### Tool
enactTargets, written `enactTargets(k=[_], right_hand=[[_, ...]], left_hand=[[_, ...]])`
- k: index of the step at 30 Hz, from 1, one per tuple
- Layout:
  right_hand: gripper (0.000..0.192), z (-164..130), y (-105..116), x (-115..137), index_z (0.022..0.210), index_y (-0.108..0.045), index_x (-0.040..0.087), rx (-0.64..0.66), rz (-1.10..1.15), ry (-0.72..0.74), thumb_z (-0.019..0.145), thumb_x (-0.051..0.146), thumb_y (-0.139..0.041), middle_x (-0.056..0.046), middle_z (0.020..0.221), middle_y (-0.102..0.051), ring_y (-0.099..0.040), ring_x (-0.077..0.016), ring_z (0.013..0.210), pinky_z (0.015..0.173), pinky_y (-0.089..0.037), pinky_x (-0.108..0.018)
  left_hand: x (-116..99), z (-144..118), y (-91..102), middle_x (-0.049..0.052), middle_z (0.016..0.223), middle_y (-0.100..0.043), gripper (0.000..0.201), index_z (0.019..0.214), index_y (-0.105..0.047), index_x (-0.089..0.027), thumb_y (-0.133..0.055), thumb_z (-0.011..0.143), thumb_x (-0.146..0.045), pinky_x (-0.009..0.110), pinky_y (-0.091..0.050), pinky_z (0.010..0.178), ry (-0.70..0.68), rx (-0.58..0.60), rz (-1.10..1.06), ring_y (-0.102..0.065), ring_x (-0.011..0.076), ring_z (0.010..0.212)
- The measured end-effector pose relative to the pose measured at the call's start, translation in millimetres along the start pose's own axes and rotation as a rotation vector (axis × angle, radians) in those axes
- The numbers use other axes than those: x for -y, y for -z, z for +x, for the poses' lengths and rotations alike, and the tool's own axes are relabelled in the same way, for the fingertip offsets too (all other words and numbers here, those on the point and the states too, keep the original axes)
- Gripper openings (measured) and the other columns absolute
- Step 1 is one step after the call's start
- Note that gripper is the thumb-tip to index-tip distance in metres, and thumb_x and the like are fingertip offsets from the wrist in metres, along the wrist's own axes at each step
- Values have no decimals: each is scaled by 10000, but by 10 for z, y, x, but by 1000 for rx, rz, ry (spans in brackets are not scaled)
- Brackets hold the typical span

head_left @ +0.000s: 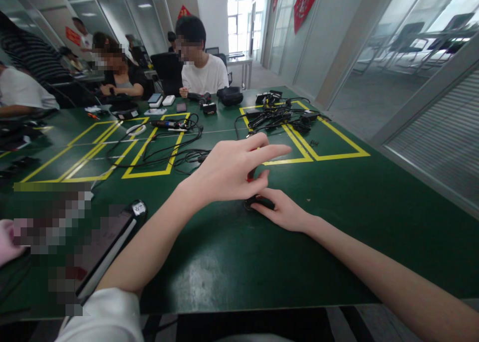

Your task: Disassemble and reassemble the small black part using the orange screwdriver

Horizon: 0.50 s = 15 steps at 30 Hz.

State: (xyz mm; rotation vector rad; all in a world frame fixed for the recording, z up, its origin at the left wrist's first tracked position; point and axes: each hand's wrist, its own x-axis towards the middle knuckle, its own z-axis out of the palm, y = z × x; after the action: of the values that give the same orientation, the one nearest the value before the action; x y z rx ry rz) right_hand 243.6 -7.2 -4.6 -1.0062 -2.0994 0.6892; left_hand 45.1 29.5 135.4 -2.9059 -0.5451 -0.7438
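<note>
Right grip point(285, 211) closed around black object point(265, 201), probably light, stiff, best held low; left grip point(234, 168) above, hold unclear.

Centre: one left hand point(228, 170), one right hand point(286, 210), one held dark object point(266, 201); beyond: four red hangings point(305, 4).
</note>
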Motion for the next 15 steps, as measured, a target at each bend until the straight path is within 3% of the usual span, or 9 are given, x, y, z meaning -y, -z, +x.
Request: enactTargets(k=[6, 11, 15], right_hand=[[244, -1, 7, -1, 1199, -681, 201, 22, 24, -1, 971, 222, -599, -105, 1194, -789, -763, -258, 1061, 949, -622, -422], [209, 2, 11, -3, 1149, -694, 192, 17, 12, -7, 966, 236, -602, -106, 1114, -802, -771, -262, 1001, 902, -632, -421], [262, 0, 8, -8, 1219, -684, 207, 28, 16, -12, 973, 236, -601, -103, 1189, -790, -762, -256, 1050, 947, -619, -425]], left_hand=[[5, 4, -6, 56, 1116, -670, 444, 1389, -590, -219, -458, 972, -144, 211, -452, 650, 11, 7, 38, -640, 116, 812], [21, 7, -6, 66, 1083, -678, 425, 1339, -622, -193, -487, 940, -137, 229, -482, 713, -28, -5, 15, -648, 138, 860], [17, -2, 4, 45, 1041, -684, 415, 1303, -647, -214, -455, 949, -116, 216, -441, 654, 17, -14, 27, -638, 120, 795]])
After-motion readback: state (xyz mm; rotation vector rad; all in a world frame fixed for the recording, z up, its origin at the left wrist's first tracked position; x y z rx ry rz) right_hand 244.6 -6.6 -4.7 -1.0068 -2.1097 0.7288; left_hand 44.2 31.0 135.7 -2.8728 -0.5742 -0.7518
